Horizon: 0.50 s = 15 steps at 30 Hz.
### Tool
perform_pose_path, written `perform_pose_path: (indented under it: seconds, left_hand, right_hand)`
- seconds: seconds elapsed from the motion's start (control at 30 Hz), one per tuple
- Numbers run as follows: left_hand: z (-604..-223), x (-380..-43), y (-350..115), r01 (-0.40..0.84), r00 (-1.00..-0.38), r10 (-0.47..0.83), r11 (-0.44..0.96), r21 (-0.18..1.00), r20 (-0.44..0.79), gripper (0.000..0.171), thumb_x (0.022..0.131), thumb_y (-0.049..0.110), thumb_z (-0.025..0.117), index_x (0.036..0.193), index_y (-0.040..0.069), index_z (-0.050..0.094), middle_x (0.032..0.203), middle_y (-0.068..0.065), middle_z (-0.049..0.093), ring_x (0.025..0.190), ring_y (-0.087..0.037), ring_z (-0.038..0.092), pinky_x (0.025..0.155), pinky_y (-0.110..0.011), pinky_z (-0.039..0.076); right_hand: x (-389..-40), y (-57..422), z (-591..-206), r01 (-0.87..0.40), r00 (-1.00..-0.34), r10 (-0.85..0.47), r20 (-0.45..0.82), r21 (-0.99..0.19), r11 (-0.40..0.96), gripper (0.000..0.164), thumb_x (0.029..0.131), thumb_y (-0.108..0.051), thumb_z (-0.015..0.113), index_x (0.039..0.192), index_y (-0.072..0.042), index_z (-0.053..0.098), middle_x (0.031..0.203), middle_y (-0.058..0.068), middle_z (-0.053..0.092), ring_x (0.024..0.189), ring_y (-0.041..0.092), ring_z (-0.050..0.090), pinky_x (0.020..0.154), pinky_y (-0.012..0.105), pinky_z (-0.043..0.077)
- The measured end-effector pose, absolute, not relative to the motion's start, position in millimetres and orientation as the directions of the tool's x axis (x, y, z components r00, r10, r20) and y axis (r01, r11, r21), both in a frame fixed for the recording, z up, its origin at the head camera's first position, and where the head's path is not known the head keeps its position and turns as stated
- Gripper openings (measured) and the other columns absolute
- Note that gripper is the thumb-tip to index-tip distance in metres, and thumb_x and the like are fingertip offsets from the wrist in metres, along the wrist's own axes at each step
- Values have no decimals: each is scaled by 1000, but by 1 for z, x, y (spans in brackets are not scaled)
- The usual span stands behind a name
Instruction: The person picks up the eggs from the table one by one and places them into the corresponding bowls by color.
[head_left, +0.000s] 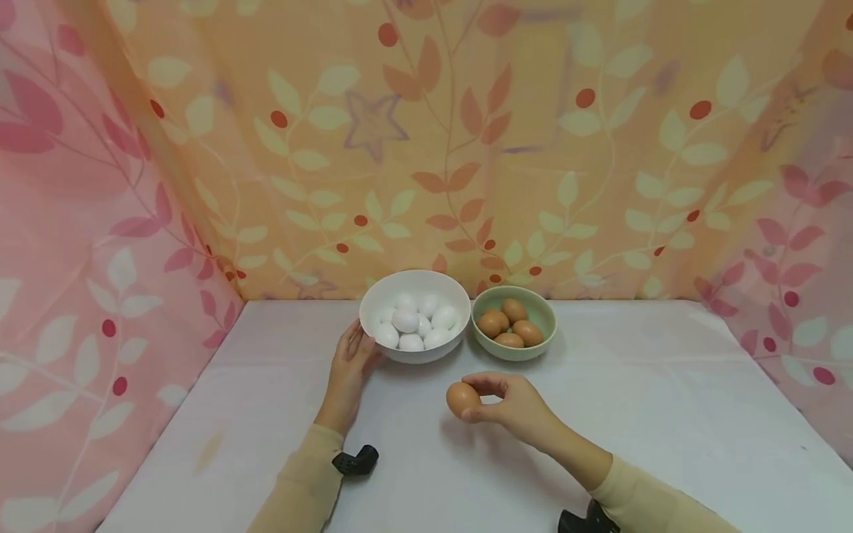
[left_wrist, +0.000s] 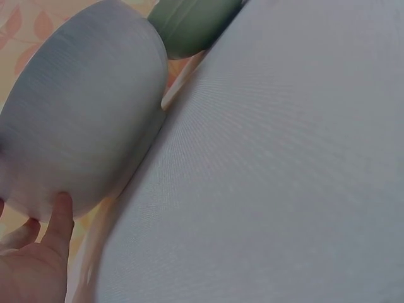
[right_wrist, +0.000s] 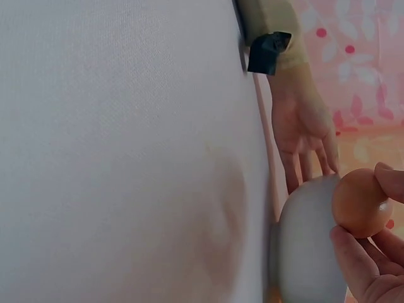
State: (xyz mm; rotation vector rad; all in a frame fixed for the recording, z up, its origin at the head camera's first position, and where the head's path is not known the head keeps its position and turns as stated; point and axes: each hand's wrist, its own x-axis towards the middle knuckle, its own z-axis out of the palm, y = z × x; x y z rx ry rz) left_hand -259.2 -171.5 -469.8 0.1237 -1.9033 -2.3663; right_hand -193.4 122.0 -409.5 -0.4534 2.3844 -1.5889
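My right hand pinches a brown egg between thumb and fingers, above the table in front of the bowls. In the right wrist view the egg is at the right edge. A white bowl of several white eggs stands at the back. My left hand touches its left side with fingers fairly straight; the left wrist view shows fingertips against the outer wall of the bowl. Right of it, a small green bowl holds several brown eggs.
A white cloth covers the table. Behind the bowls rises an orange leaf-patterned curtain, with pink patterned cloth along the left side and more on the right. Both forearms carry a black wrist device.
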Motion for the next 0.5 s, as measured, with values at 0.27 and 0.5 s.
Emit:
perform_pose_path:
  seconds: [0.27,0.5]
  left_hand:
    - [-469,-259,-173,9,-991,-130,-222,975,-20,65,101,29,59,156,22,27,166,-2,22,151,-15,27,117,-36,39]
    - [-468,-259,-172,6,-992,-121,-216,976,-20,65,101,29,59,156,21,26,166,-2,21,150,-16,28,117,-36,40]
  right_hand:
    - [-198,129,-406,-97,-945,-327,-24,-931,351,49,76,-24,85,122,-12,70,118,4,72,118,23,62,105,52,45]
    - [-203,139,-399,-88,-960,-280,-25,-920,383,50,77,-26,85,123,-13,70,118,3,72,118,24,61,94,38,52]
